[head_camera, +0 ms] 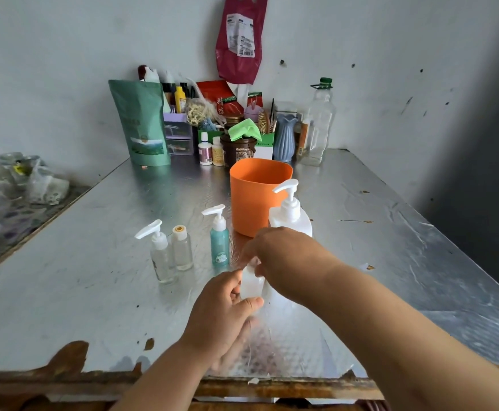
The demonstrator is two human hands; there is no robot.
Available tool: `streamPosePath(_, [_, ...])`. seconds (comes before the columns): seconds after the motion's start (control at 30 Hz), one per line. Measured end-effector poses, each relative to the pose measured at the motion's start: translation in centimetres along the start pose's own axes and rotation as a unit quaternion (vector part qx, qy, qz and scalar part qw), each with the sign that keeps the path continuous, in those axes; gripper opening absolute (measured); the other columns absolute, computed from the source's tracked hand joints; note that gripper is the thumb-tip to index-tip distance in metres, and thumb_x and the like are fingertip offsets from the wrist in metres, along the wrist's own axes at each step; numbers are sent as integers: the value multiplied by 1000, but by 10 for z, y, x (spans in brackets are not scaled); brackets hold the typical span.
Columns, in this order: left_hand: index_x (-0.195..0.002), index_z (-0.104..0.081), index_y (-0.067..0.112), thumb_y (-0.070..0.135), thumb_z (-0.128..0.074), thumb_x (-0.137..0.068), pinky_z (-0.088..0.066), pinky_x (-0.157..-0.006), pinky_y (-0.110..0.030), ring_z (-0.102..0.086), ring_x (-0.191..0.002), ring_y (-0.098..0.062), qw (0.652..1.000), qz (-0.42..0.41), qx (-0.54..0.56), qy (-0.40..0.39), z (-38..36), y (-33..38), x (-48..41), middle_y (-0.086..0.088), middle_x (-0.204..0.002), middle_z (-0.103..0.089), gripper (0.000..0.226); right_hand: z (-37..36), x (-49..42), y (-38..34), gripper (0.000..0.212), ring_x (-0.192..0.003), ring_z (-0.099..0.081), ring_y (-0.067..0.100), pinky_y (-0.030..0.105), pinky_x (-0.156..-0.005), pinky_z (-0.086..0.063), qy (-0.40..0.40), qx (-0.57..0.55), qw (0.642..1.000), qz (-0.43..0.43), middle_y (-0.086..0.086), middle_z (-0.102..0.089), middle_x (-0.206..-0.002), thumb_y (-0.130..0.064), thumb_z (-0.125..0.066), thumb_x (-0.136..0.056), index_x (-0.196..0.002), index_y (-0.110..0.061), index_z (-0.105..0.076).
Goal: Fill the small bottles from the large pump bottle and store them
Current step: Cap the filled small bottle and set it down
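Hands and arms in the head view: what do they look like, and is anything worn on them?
The left hand and the right hand wear no gloves. Both arms are bare right up to the picture's edge: no sleeve, watch or bracelet shows.

The right hand covers the top of the small white bottle held in the left hand, so its cap cannot be told. The right fingertips are blurred. Just beyond the right hand, the large pump bottle is hidden below its shoulder. Both forearms run off the frame's edges. Far left of the hands, a heap of plastic bags is blurred.
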State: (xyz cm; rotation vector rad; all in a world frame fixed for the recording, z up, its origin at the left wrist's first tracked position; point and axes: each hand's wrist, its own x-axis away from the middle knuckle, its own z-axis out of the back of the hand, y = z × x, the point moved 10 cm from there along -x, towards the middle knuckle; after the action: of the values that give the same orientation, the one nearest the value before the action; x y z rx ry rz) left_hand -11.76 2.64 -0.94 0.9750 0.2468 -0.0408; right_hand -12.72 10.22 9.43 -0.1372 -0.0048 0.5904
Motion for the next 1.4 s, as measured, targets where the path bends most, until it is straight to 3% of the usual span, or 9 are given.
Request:
streamPosePath(0.17, [-83, -54, 28, 29, -72, -83, -44, -58, -14, -53, -65, -8, 1000, 7, 14, 6, 1, -1, 0, 2, -69, -49, 18, 4, -3, 4, 38, -80, -53, 16, 18, -52, -34, -32, 36, 998, -47, -5, -51, -73, -45, -56, -91, -109, -14, -63])
streamPosePath(0.3, [-74, -47, 30, 30, -71, -84, -41, -59, -9, -48, -60, -6, 1000, -4, -3, 10, 2, 2, 0, 8, -67, -45, 26, 4, 0, -2, 33, -105, -62, 18, 25, -84, -50, -13, 18, 1000, -11, -2, -65, -116, -23, -60, -91, -124, -21, -56])
streamPosePath(0.5, [-84, -55, 27, 29, -71, -84, -40, -57, -6, -50, -63, -3, 1000, -4, 9, 16, 3, 2, 0, 6, -70, -47, 17, 1, -1, 3, 33, -84, -55, 16, 16, -52, -35, -23, 35, 998, -39, -3, -58, -84, -41, -53, -93, -108, -13, -61])
streamPosePath(0.63, [-69, -42, 29, 33, -70, -84, -39, -59, -9, -43, -61, -7, 1000, -9, -16, 17, 2, 1, 0, 8, -67, -43, 32, -2, -1, 0, 31, -104, -61, 17, 23, -82, -48, -14, 7, 1000, -22, -3, -64, -114, -20, -59, -92, -123, -23, -57])
streamPosePath(0.77, [-72, -45, 26, 34, -71, -83, -38, -58, -11, -44, -62, -6, 1000, -9, -14, 23, 3, -1, -1, 9, -67, -43, 30, -2, -2, 9, 32, -73, -52, 12, 15, -51, -33, -28, 11, 997, -65, -5, -52, -76, -45, -52, -93, -93, -14, -57])
streamPosePath(0.93, [-72, -43, 28, 35, -69, -84, -37, -57, -13, -46, -64, -7, 1000, -8, -13, 18, 2, -3, -2, 10, -68, -44, 29, -5, -2, 0, 26, -97, -62, 16, 22, -76, -51, -26, 23, 999, -30, -3, -64, -107, -25, -58, -93, -119, -19, -58])
streamPosePath(1.07, [-71, -42, 24, 33, -71, -83, -38, -58, -13, -44, -61, -6, 1000, -7, -11, 22, 2, -3, -2, 10, -66, -43, 33, -2, -2, 11, 39, -59, -45, 7, 16, -47, -28, -32, 17, 996, -81, -7, -48, -69, -48, -49, -93, -73, -15, -50])
streamPosePath(1.2, [-72, -43, 28, 35, -70, -83, -38, -58, -11, -45, -63, -6, 1000, -4, -17, 19, 1, -3, -2, 10, -67, -44, 31, -4, -1, 5, 24, -96, -61, 18, 23, -73, -49, -17, 9, 999, -46, 0, -64, -109, -32, -57, -93, -113, -18, -59])
streamPosePath(1.4, [-88, -54, 28, 37, -71, -83, -39, -61, -11, -49, -67, -5, 1000, -15, -15, 20, 2, -2, -1, 11, -70, -48, 20, -7, 0, 17, 28, -89, -60, 15, 21, -64, -44, -8, -35, 996, -86, -6, -62, -93, -45, -58, -89, -103, -20, -57])
